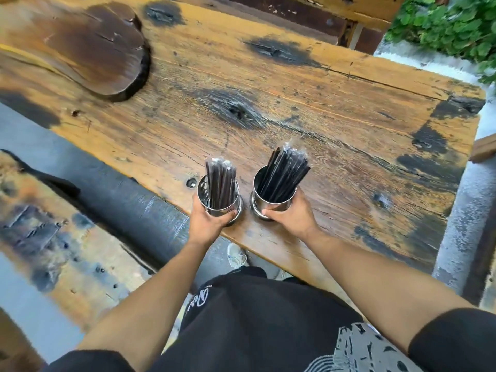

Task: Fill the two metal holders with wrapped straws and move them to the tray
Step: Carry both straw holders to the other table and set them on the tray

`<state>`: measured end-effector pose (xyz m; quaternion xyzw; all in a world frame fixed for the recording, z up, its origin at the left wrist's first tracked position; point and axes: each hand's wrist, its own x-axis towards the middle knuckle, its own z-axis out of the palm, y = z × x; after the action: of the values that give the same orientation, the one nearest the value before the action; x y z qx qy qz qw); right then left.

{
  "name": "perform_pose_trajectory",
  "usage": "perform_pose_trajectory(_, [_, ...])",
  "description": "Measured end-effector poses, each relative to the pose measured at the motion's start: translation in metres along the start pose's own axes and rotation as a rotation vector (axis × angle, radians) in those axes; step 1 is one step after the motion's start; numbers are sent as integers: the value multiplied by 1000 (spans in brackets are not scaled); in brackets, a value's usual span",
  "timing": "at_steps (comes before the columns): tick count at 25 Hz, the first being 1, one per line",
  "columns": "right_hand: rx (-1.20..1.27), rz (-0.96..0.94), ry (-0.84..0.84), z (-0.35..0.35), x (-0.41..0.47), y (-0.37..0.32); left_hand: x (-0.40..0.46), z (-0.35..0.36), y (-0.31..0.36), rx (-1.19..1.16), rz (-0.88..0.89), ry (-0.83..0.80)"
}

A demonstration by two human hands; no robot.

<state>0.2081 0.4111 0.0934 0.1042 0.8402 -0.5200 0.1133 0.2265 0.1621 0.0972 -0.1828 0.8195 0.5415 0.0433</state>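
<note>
Two shiny metal holders stand near the front edge of a worn wooden table point(308, 84). The left holder point(236, 204) carries a bundle of black wrapped straws point(220, 181) standing upright. My left hand point(206, 224) is wrapped around it from the near side. The right holder point(257, 202) has a fuller bundle of black wrapped straws point(285, 174) leaning to the right. My right hand point(291, 217) grips this holder from the near side. Both holders seem to rest on or just above the tabletop. A dark wooden slab, maybe the tray point(88, 49), lies at the far left.
A wooden bench point(53, 232) runs along the left below the table, with a dark pipe-like beam point(128, 205) between them. Another bench point(322, 12) stands behind the table. Green plants point(451, 25) grow at the top right. My shoe point(236, 255) shows under the table edge.
</note>
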Motion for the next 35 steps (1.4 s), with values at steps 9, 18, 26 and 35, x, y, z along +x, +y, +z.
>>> perform_pose_trajectory(9, [-62, -29, -132, 82, 1, -60, 31, -83, -32, -34, -6, 78])
perform_pose_trajectory(18, [-150, -14, -276, 222, 34, -145, 75, -218, -82, -83, -58, 238])
perform_pose_trajectory(26, [-173, -79, -325, 313, 66, -205, 101, -307, -124, -112, -147, 358])
perform_pose_trajectory(35, [-183, -124, -394, 399, 134, -250, 181, -376, -143, -129, -182, 419])
